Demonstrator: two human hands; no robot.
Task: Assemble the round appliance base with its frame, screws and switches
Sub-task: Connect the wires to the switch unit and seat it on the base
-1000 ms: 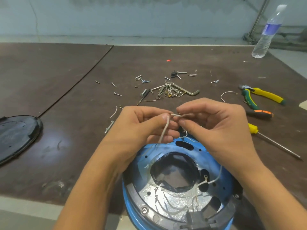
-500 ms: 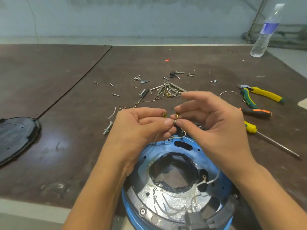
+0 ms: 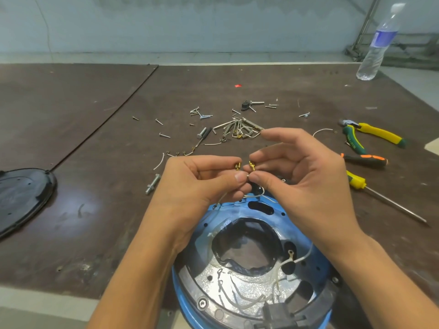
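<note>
A dark brown table point(image 3: 71, 222), made of two boards meeting at a seam, is seen in front of a pale wall point(image 3: 190, 24). The round appliance base point(image 3: 178, 286), blue-rimmed, is laid at the near edge, below the hands. Loose white wires point(image 3: 240, 298), a black block point(image 3: 278, 313) and one ring terminal point(image 3: 290, 252) are held inside it, around a central opening. One black round cover point(image 3: 21, 198) is laid far left.

Above the base's far rim, a wire end is pinched by the left hand point(image 3: 197, 184) and another by the right hand point(image 3: 301, 176), thumb tips touching. Two brass terminals point(image 3: 237, 166) are raised between the fingers, just apart.

One clear bottle point(image 3: 377, 43) is stood at the far right corner; its contents cannot be told. On the right, one pair of pliers point(image 3: 370, 136) and two screwdrivers point(image 3: 356, 182) are laid. Scattered screws point(image 3: 237, 129) are spread mid-table, too many and too small to be counted, and one bolt point(image 3: 153, 184) is laid beside the left hand.
</note>
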